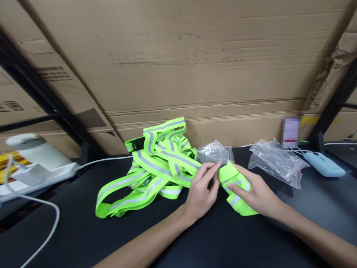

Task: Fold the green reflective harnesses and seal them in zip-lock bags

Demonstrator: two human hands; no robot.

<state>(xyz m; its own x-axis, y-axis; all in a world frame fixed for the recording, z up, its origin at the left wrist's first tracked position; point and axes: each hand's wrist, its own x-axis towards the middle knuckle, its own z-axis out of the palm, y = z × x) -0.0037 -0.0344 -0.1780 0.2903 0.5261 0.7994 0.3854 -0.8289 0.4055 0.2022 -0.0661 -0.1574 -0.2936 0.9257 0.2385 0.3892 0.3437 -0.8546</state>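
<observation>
My right hand [260, 191] is closed round a folded bundle of neon-green reflective strap [239, 203] with silver stripes, its thumb pressed on the front. Close against the bundle's left edge is my left hand [202, 191], fingers curled and tips pinched together. What lies between those fingertips, if anything, is too small to make out. To the left, a loose heap of the same green reflective straps [167, 167] lies tangled on the black table [134, 238], reaching up to my left hand. Just behind my hands is a clear plastic bag [213, 150].
More clear plastic bags [276, 160] lie to the right, beside a light-blue power bank [325, 163] with a cable. A white power strip [55, 176] with a charger and a pale bottle [41, 150] stand left. Cardboard [195, 74] walls the back between black metal posts.
</observation>
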